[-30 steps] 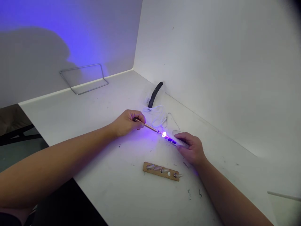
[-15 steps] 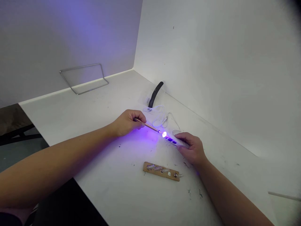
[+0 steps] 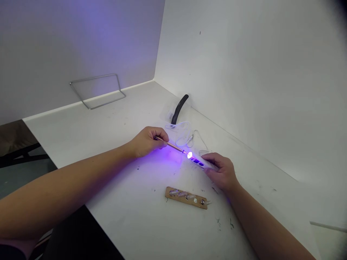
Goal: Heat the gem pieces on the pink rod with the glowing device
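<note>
"So, what is the left hand [image 3: 152, 141] doing?"
"Its fingers are pinching a slim rose-gold metal rod [image 3: 175, 146], which is slanting down rightward toward a bright violet-white glow [image 3: 189, 155]."
"Touching it?"
"I'm not managing to tell. A white wand-shaped lamp [image 3: 200, 161] is running nearly along that line, and the right hand [image 3: 221, 170], nearer the glow, is grasping the lamp's right end."

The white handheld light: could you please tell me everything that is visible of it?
The white handheld light is slim, elongated and plastic-looking, with dark markings or windows along its face. It is on: a bright white-violet glow sits at its end toward the left hand. It lies diagonally in the grip of the right hand, which hides its rear. The tip of a thin rod meets the glow; whether they touch is unclear.
</note>
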Tool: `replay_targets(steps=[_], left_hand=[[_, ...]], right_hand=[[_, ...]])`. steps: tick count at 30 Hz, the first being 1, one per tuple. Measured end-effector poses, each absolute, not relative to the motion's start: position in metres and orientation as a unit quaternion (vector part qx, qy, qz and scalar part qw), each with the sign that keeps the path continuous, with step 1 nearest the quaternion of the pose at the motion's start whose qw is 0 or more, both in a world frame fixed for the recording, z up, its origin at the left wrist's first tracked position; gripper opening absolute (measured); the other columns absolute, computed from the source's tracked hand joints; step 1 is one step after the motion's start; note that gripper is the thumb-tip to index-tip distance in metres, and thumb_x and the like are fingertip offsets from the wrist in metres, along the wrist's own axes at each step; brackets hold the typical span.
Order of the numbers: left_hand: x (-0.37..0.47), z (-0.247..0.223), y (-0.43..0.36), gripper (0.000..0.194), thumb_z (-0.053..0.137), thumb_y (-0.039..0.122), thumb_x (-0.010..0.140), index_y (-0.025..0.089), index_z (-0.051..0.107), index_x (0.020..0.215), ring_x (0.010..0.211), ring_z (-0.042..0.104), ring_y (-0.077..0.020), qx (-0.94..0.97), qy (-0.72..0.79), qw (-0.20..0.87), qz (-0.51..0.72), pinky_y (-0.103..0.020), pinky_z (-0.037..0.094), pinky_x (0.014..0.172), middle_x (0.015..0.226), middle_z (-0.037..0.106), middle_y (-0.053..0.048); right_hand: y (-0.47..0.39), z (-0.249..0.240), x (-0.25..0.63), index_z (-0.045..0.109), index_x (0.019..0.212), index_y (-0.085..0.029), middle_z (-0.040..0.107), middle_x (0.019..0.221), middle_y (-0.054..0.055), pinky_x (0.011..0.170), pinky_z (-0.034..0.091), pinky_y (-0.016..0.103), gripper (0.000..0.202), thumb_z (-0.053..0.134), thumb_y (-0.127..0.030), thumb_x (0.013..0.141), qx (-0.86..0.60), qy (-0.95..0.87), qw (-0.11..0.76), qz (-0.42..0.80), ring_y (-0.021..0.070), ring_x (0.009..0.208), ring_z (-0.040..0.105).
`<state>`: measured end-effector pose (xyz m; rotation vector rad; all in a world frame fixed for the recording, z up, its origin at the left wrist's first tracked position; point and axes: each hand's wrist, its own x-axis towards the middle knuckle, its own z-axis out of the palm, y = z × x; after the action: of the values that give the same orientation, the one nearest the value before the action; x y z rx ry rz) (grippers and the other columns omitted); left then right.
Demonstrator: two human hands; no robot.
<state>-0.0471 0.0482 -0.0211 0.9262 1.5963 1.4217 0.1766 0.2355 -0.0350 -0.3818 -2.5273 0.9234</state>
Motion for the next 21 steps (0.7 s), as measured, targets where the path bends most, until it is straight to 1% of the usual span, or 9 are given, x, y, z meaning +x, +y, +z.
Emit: replay_targets(steps=[21], left_hand=[[-0.0479, -0.0226, 0.0471, 0.006, 0.061, 0.016, 0.067, 0.013, 0.060, 0.072, 0.056, 0.048, -0.0079, 0.363, 0.620, 0.397, 0.571, -0.022, 0.036, 0.054, 0.061, 0.056, 0.002]], right_hand=[[0.2360, -0.0338, 0.1769, 0.065, 0.086, -0.019, 0.071, 0.082, 0.005, 0.066, 0.054, 0.031, 0.028, 0.057, -0.013, 0.060, -0.141, -0.913, 0.204, 0.324, 0.0207, 0.073, 0.067]])
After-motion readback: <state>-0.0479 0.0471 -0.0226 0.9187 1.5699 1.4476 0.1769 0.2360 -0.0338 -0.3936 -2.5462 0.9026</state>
